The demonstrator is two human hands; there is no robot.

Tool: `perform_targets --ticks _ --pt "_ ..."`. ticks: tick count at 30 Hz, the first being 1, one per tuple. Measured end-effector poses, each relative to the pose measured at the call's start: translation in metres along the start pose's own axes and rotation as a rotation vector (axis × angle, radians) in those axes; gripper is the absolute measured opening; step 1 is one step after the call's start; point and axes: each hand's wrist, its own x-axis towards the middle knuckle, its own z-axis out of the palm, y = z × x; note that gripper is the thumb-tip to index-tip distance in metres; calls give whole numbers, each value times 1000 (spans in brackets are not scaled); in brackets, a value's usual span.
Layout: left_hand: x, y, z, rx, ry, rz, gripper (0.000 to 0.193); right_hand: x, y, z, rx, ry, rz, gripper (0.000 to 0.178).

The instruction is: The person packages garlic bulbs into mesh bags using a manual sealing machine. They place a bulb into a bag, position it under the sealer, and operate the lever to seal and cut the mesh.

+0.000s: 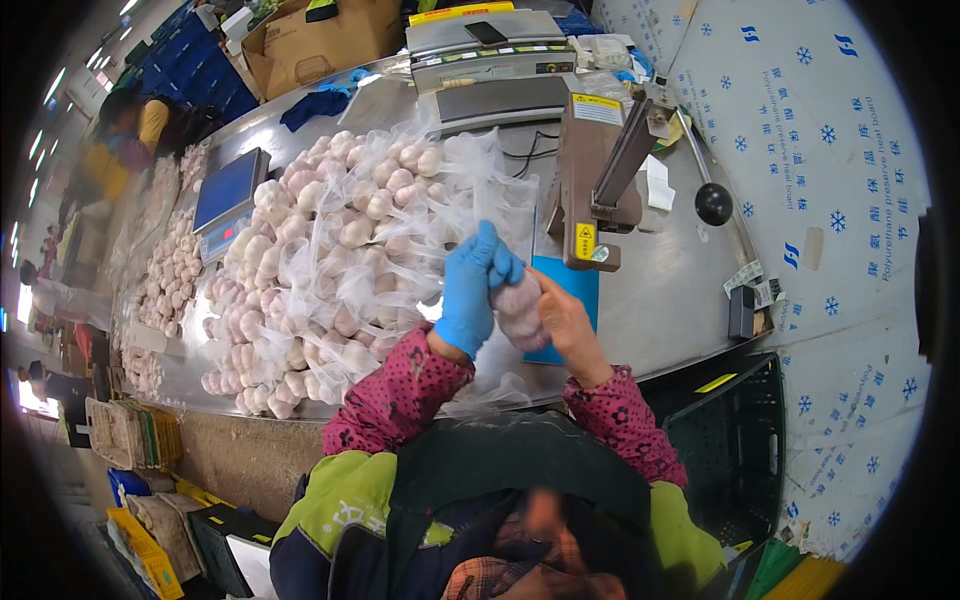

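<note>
Netted garlic bag (520, 305) half hidden between both hands' fingers (485, 262)

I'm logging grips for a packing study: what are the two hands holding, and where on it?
Both hold one mesh bag of garlic: gloved left hand at its top, bare right hand along its side.

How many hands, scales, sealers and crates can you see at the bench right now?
Hands: 2, a gloved left hand and a bare right hand, both on one garlic bag
Scales: 1
Sealers: 1
Crates: 1
Total: 5
</note>
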Motion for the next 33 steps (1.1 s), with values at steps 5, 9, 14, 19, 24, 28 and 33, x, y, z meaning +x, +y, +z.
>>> perform_targets --ticks 5,9,14,19,24,28,33 --pt "-24 -10 53 -39 -37 13 51 -14 -20 -18 -67 122 -114 60" --pt "-21 -22 89 -66 -267 29 45 -25 -23 -49 -57 299 -253 67" --pt "26 -27 126 811 -538 713 17 -17 -12 -85 -26 516 -245 57" --pt "43 -34 114 1242 -378 873 10 1 1 -90 -359 593 -279 30" --pt "46 -41 88 1115 -83 748 12 14 -60 -99 76 759 -240 35" --pt "45 -34 84 1124 -123 709 4 37 -128 -117 519 449 -18 37" --pt "54 -41 81 1105 -124 738 12 66 -143 -131 940 -2 280 32"
